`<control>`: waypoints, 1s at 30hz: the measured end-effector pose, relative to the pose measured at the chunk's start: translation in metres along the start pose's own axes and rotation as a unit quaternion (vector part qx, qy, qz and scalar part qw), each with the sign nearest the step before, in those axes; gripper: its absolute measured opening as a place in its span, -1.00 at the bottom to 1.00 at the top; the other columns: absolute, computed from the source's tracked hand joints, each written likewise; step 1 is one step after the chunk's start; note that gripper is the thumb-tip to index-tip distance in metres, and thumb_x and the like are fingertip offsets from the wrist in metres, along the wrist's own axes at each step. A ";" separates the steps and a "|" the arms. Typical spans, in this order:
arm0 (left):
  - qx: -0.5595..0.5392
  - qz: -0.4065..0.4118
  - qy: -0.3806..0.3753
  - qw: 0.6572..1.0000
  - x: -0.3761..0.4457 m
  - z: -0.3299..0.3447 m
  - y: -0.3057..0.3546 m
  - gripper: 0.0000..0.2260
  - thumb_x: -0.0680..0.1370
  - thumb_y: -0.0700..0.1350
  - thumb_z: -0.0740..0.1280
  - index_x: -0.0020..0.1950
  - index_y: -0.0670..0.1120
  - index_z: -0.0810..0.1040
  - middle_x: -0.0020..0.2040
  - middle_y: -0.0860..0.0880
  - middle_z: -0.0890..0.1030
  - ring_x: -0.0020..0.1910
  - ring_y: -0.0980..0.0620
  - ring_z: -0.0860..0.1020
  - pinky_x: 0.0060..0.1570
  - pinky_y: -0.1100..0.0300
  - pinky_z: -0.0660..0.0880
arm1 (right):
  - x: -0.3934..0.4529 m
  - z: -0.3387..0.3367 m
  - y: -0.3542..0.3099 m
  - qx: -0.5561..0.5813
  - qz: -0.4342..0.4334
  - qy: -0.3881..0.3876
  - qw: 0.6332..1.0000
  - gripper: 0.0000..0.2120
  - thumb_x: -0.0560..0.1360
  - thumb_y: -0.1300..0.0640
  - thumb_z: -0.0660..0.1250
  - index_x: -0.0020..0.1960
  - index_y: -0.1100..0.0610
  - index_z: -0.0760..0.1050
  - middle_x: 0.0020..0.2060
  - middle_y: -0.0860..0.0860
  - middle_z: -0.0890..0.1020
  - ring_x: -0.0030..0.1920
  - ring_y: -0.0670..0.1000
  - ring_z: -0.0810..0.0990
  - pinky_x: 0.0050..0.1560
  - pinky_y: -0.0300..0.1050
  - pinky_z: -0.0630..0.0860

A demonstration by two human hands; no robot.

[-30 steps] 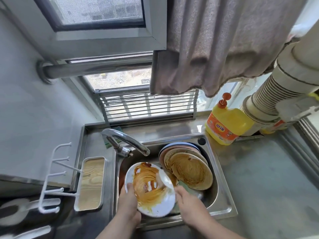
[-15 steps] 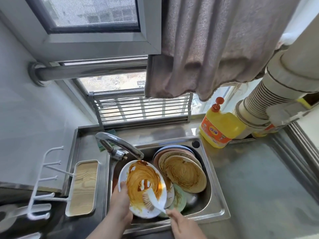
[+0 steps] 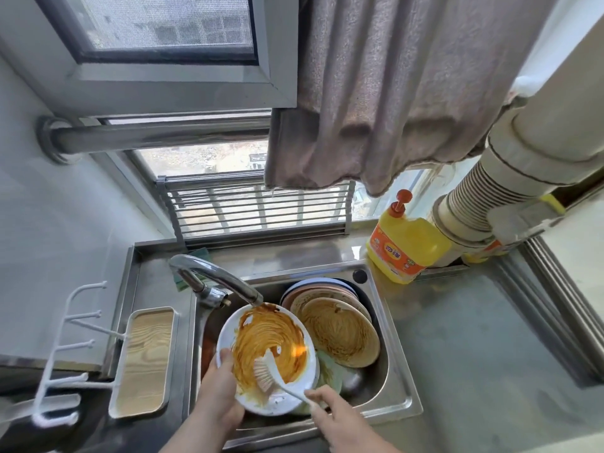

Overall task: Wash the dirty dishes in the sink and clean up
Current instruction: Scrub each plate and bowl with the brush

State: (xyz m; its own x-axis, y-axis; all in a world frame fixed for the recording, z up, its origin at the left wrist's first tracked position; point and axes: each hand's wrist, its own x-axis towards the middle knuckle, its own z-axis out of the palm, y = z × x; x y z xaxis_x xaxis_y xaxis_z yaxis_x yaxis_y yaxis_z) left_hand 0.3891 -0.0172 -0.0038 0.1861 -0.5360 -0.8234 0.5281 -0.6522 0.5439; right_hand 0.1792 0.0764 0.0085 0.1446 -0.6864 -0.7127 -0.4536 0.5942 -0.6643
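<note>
Fingers of the left hand (image 3: pixel 217 392) are curled round the near rim of the white plate (image 3: pixel 266 358), which is held tilted over the sink (image 3: pixel 397 380), orange sauce smeared across it. Right-hand (image 3: pixel 330 416) fingers are pinched on the white brush (image 3: pixel 266 374), bristles pressed to the plate. Further right, a stack of sauce-coated plates (image 3: pixel 340 331) is left unwashed; most of the task is judged outstanding.
</note>
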 end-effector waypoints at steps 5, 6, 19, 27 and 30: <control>-0.049 -0.058 -0.069 0.995 -0.007 0.012 0.006 -0.63 0.76 0.09 0.04 0.28 -0.10 0.52 0.01 -0.25 0.74 -0.13 -0.19 0.75 -0.28 -0.17 0.68 | -0.016 -0.044 -0.005 0.361 0.104 -0.134 0.917 -0.82 0.72 -0.02 0.22 0.14 0.08 0.31 -0.47 0.02 0.24 -0.62 -0.07 0.16 -0.65 -0.28 0.15; -0.055 -0.069 -0.084 0.993 -0.008 0.016 0.007 -0.61 0.75 0.12 0.05 0.31 -0.10 0.51 0.03 -0.26 0.74 -0.10 -0.21 0.75 -0.26 -0.20 0.68 | -0.023 -0.055 -0.005 0.412 0.113 -0.155 0.891 -0.83 0.71 -0.03 0.23 0.15 0.06 0.34 -0.45 0.04 0.23 -0.61 -0.06 0.18 -0.65 -0.29 0.16; -0.056 -0.109 -0.190 0.974 -0.040 0.100 0.009 -0.59 0.73 0.16 0.10 0.47 -0.02 0.44 0.18 -0.33 0.69 0.15 -0.37 0.67 0.05 -0.39 0.60 | -0.073 -0.169 -0.027 0.115 -0.023 0.069 0.991 -0.67 0.56 -0.13 0.39 -0.02 0.14 0.47 -0.35 0.01 0.44 -0.37 0.01 0.37 -0.35 -0.09 0.32; -0.036 -0.068 -0.225 0.971 -0.051 0.170 0.029 -0.59 0.74 0.17 0.11 0.43 -0.04 0.49 0.18 -0.27 0.71 0.17 -0.31 0.68 0.10 -0.30 0.62 | -0.024 -0.310 -0.148 -0.356 -0.125 0.356 0.855 -0.53 0.50 -0.31 0.40 -0.32 0.05 0.43 -0.41 -0.03 0.53 -0.29 0.05 0.54 -0.26 0.00 0.41; -0.045 -0.071 -0.217 0.973 -0.049 0.188 0.034 -0.55 0.70 0.21 0.16 0.44 -0.05 0.49 0.20 -0.27 0.70 0.17 -0.35 0.67 0.16 -0.39 0.58 | 0.004 -0.323 -0.185 -0.358 -0.174 0.361 0.844 -0.55 0.54 -0.23 0.39 -0.36 0.02 0.40 -0.33 -0.02 0.50 -0.25 0.05 0.49 -0.29 0.00 0.31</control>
State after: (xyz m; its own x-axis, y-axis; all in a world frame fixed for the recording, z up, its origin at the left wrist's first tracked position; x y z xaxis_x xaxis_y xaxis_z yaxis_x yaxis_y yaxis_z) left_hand 0.2425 -0.1141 0.0851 -0.2502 -0.6327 -0.7328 0.5970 -0.6967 0.3978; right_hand -0.0206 -0.1720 0.2019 -0.0773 -0.9970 -0.0081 -0.9459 0.0759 -0.3154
